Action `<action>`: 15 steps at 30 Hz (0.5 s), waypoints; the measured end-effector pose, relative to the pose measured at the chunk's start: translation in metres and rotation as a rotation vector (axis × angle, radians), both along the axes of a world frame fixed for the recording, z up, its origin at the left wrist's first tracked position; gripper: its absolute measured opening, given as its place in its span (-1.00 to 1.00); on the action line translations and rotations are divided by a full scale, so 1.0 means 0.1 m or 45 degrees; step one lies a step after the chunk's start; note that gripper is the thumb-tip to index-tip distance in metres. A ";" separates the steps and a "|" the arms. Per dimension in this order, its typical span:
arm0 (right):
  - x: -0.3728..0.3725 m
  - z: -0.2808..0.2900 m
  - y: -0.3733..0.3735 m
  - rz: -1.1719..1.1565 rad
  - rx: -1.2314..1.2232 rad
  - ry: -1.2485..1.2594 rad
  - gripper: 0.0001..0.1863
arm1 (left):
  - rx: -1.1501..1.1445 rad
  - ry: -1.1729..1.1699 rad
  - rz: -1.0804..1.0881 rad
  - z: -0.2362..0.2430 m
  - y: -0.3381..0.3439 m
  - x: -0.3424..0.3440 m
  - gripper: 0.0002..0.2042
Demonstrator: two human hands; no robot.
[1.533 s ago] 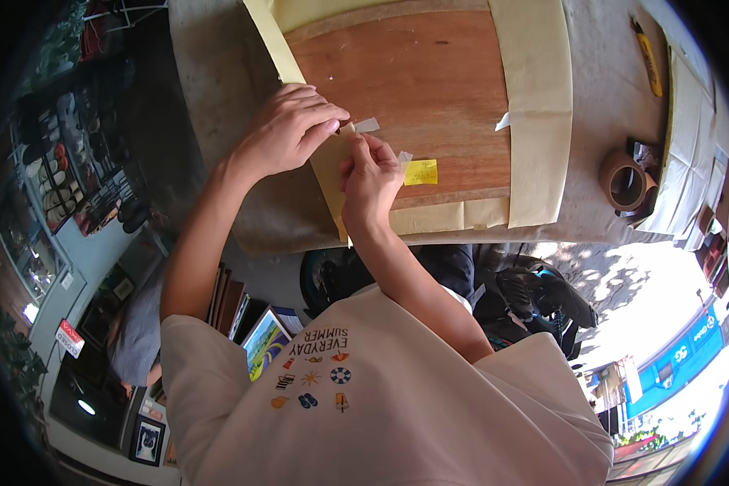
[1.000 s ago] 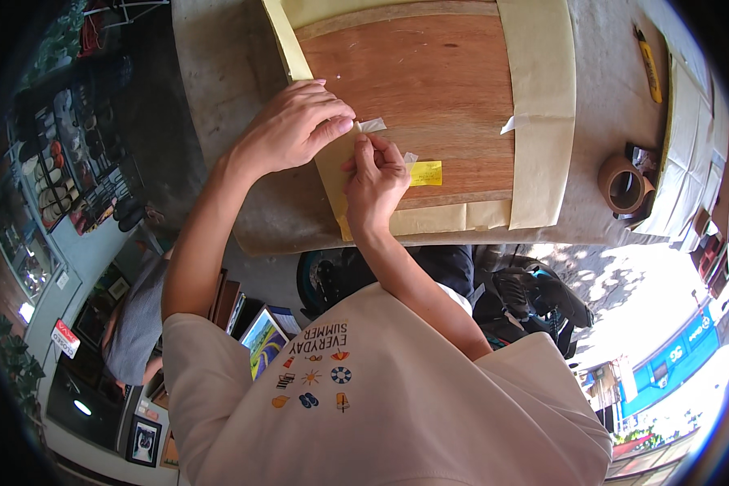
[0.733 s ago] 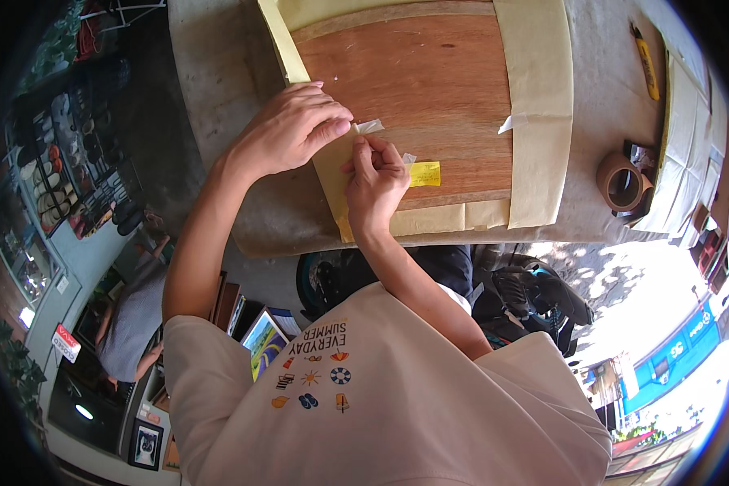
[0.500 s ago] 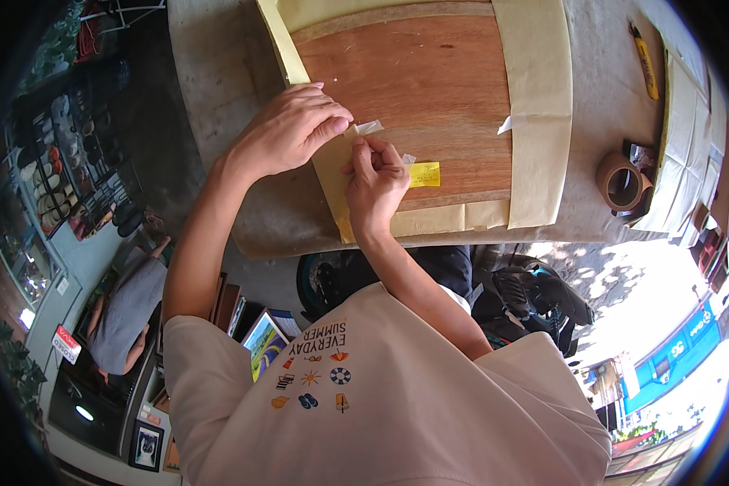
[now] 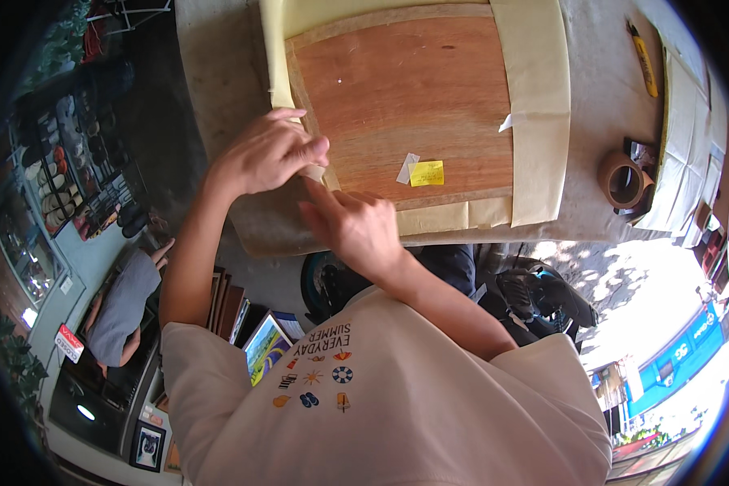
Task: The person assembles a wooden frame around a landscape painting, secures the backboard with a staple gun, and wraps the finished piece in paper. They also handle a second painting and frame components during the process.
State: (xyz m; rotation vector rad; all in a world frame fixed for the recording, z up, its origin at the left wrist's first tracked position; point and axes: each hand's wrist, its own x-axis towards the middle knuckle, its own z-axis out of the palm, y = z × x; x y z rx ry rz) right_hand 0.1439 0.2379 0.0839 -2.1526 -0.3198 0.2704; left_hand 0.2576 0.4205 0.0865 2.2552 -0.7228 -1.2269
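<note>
A reddish-brown wooden panel (image 5: pixel 405 89) lies on the table, with cream wrapping paper (image 5: pixel 530 138) folded along its edges. At the panel's left side my left hand (image 5: pixel 269 155) is closed on the loose paper flap, its thumb near a small pale piece of tape (image 5: pixel 313 172). My right hand (image 5: pixel 356 231) is just below, its index finger reaching to the paper's edge beside that tape and its thumb beneath; the paper seems pinched between them. A yellow sticky note (image 5: pixel 427 173) and a whitish tape strip (image 5: pixel 405 168) are on the panel's lower part.
To the right on the cloth-covered table (image 5: pixel 599 97) lie a brown tape roll (image 5: pixel 621 180) and a yellow box cutter (image 5: pixel 643 61). Folded paper sheets (image 5: pixel 688 138) lie farther right. A person in grey (image 5: pixel 124 304) is at the left, near framed pictures (image 5: pixel 267 347).
Both hands have moved left, off the panel. The left paper flap is pulled back with them, baring the panel's left wooden edge. The tape strip by the note now shows fully.
</note>
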 end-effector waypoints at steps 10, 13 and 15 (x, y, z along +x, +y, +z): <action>-0.16 0.08 -0.98 0.231 -0.256 -0.262 -0.79 | -0.028 -0.304 0.085 0.04 -0.01 -0.46 -0.68; -0.06 0.01 -0.91 0.330 -0.333 -0.436 -0.73 | -0.077 -0.097 0.268 0.14 -0.17 -0.61 -0.74; 0.04 0.03 -0.88 0.467 -0.274 -0.526 -0.74 | -0.239 0.008 0.369 0.11 -0.21 -0.73 -0.72</action>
